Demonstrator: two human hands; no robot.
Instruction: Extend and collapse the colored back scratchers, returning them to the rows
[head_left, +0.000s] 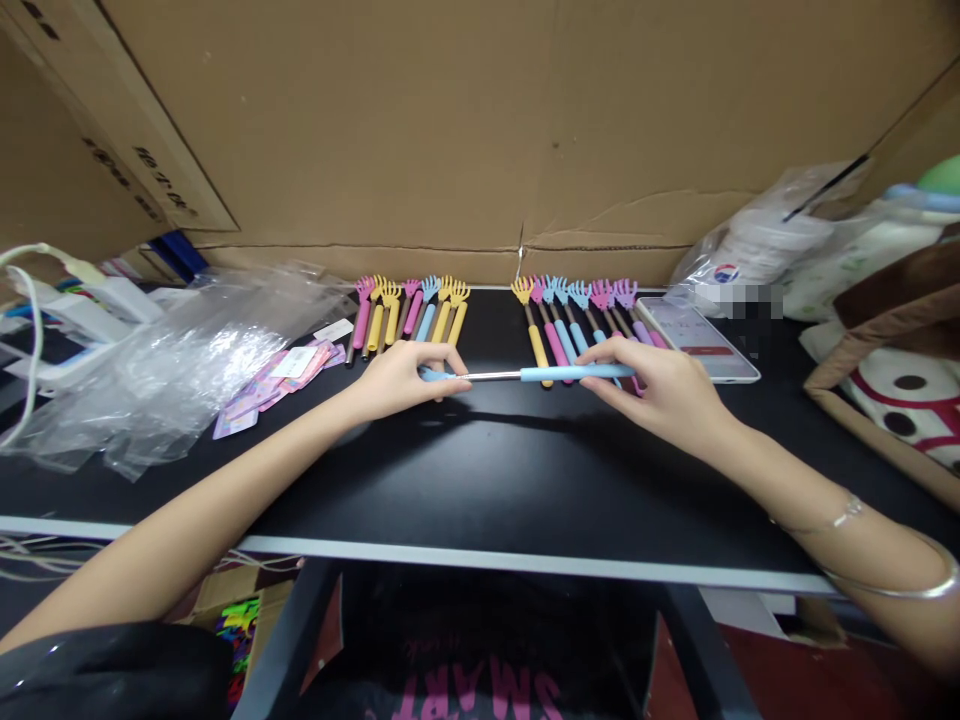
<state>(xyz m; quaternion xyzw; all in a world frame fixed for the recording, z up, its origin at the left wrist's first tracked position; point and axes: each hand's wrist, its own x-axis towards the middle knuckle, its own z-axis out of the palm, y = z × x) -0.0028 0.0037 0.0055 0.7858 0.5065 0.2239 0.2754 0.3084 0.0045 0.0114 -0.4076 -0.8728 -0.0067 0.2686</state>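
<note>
A light-blue back scratcher (559, 374) with a metal rod is held level above the black table. My left hand (405, 380) pinches its claw end, which the fingers partly cover. On the blue handle, my right hand (652, 385) is closed between thumb and fingers. Behind my left hand lies a group of back scratchers (391, 312) in pink, yellow and blue. A second row of back scratchers (574, 320), in yellow, pink, blue and purple, lies behind my right hand with the claws pointing away from me.
Clear plastic bags (172, 340) and colourful cards (277, 378) lie at the left, near white cables. On the right are a phone (705, 340), a bagged cup (772, 245) and a patterned bag (900, 390). Cardboard (450, 120) walls the back; below stands a box of colourful pieces (238, 640).
</note>
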